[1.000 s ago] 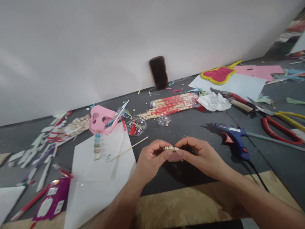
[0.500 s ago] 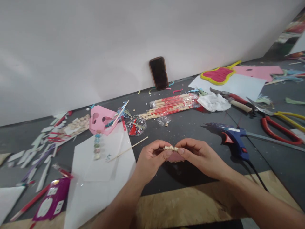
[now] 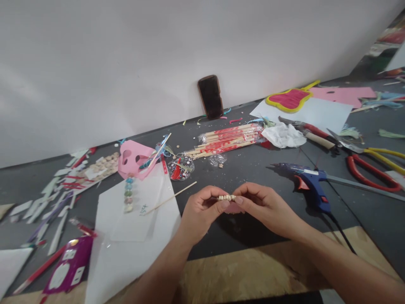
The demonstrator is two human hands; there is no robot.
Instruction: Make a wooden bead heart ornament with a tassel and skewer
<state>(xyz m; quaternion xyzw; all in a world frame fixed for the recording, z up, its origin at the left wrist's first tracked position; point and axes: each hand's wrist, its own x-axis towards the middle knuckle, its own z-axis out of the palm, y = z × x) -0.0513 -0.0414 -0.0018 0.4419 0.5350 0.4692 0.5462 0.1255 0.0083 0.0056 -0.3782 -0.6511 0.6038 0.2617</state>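
Observation:
Between both hands, above the dark tabletop, is a small pink piece (image 3: 234, 207) with a row of cream beads (image 3: 226, 197) along its upper edge. My left hand (image 3: 204, 210) pinches its left side, thumb in front and fingers behind. My right hand (image 3: 265, 207) grips the right side the same way, its thumb against the end of the bead row. The thumbs cover part of the pink piece, and its back is hidden. A blue glue gun (image 3: 308, 179) lies right of my right hand. Left of my left hand, a thin wooden stick (image 3: 177, 195) rests partly on white paper (image 3: 104, 249).
Bagged wooden sticks (image 3: 229, 141) lie ahead, below a phone (image 3: 211, 97) leaning on the wall. Pliers (image 3: 319, 137) and red-handled scissors (image 3: 373, 177) are at right. A pink cutout (image 3: 136, 154), colored beads (image 3: 128, 194) and a purple packet (image 3: 70, 264) sit left. Wooden board (image 3: 253, 272) runs along the front.
The pink piece has tilted slightly, so a little less of its lower part shows below the thumbs. Both hands keep their grip in nearly the same place.

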